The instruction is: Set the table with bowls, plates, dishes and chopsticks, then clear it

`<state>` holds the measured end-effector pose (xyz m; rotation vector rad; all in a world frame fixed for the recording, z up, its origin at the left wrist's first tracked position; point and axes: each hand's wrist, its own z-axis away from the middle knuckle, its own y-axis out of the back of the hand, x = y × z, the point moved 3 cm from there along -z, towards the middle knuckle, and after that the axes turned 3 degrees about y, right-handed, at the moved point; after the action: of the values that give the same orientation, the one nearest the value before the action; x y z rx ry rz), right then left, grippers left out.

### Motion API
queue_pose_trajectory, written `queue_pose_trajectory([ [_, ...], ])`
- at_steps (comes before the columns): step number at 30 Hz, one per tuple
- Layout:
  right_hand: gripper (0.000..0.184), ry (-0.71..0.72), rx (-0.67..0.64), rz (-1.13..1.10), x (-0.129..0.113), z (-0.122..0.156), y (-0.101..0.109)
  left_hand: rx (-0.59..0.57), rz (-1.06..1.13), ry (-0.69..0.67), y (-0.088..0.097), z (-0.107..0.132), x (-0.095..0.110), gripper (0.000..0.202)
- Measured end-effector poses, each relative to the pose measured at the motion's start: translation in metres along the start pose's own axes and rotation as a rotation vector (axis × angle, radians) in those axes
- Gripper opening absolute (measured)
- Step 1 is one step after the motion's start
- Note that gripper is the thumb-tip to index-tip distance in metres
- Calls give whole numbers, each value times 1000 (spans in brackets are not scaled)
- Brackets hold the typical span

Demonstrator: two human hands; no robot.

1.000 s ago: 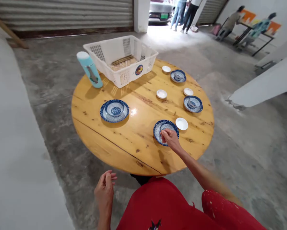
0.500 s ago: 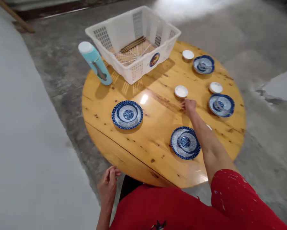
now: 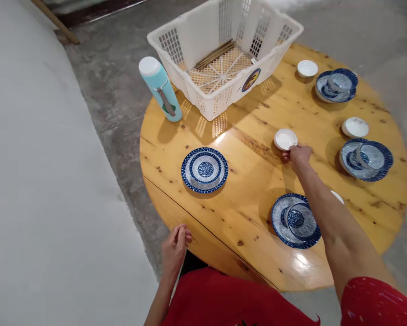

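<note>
right hand (image 3: 297,156) at mid-table, fingertips bunched against a white dish's (image 3: 285,138) near rim; whether it grips cannot be told. its forearm crosses a blue plate (image 3: 293,222). left hand (image 3: 175,244) curled shut, empty, by the table (image 3: 251,181) edge. basket (image 3: 203,34) and bottle (image 3: 160,88) stand beyond.

Table (image 3: 244,149): knotty wood, varnished, glossy, with bright glare patches. Basket (image 3: 203,40): white moulded plastic, perforated walls, slight sheen. Chopsticks (image 3: 215,53) inside: plain wood, matt. Bottle (image 3: 162,90): turquoise body, smooth, satin finish; white cap. Small white dish (image 3: 285,138): glazed ceramic, smooth. Blue-patterned plate (image 3: 205,170): glazed ceramic, shiny. Floor (image 3: 115,90): bare concrete, rough, mottled, matt. Garment (image 3: 230,303): red cloth, matt.
</note>
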<state>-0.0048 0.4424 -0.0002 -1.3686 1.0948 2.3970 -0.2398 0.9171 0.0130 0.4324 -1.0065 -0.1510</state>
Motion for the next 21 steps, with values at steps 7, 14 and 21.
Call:
queue_pose_trajectory([
  [7,19,42,-93,-142,17,115,-8,-116,36,-70,4,-64,39,34],
  [14,35,26,-132,-78,51,244,-27,-204,36,-164,12,-104,57,30],
  [21,37,-44,-70,-75,75,304,-61,-364,6,-161,9,-107,53,30],
])
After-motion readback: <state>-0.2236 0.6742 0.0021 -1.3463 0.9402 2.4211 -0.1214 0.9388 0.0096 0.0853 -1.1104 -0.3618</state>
